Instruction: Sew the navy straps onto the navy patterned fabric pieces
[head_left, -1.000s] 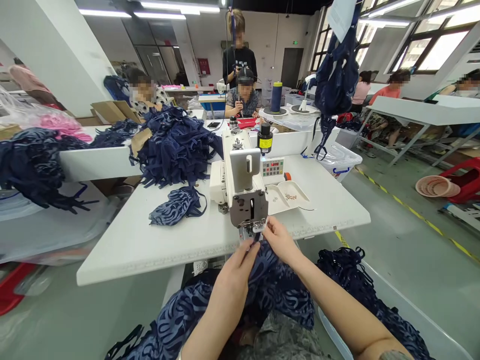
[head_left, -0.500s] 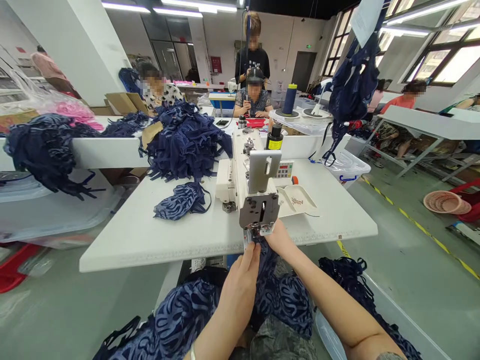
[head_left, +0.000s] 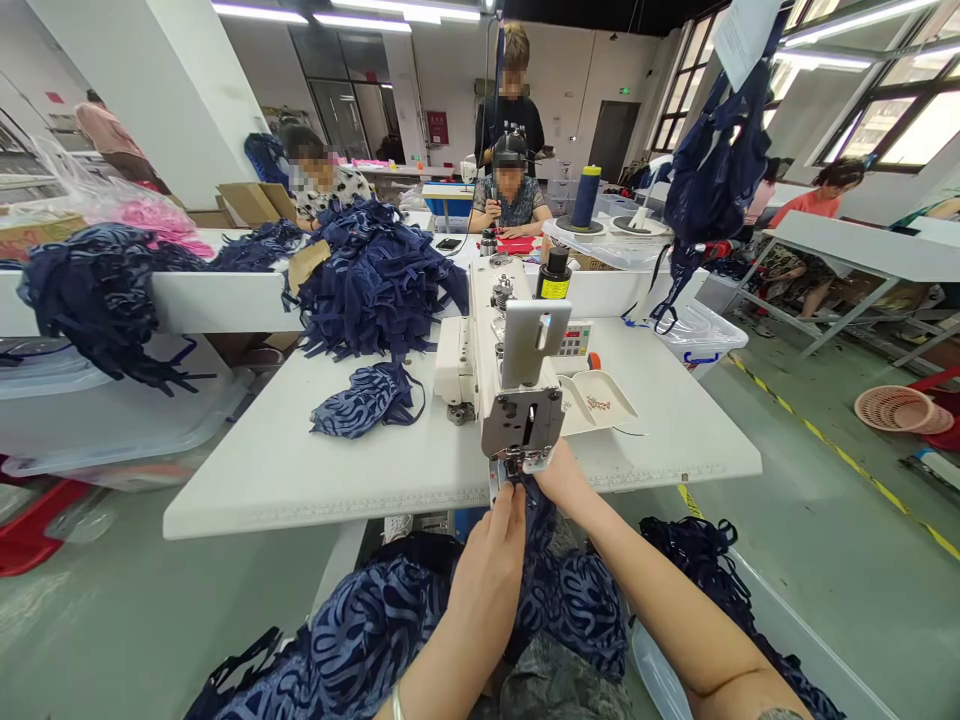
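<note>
A navy patterned garment (head_left: 375, 630) lies across my lap and runs up to the presser foot of the white sewing machine (head_left: 517, 380). My left hand (head_left: 491, 570) pinches the fabric just below the needle. My right hand (head_left: 559, 470) grips the same cloth at the right side of the foot, fingers closed and partly hidden under the machine head. A folded navy patterned piece (head_left: 367, 398) rests on the white table (head_left: 300, 470) to the left of the machine.
A heap of navy pieces (head_left: 375, 280) sits behind the machine, another heap (head_left: 97, 290) at far left. A small tray (head_left: 600, 400) lies right of the machine. A bin with navy straps (head_left: 705, 570) stands at my right. Other people work at tables beyond.
Both hands have moved up closer to the presser foot, feeding the fabric under it. The view has shifted slightly downward and left.
</note>
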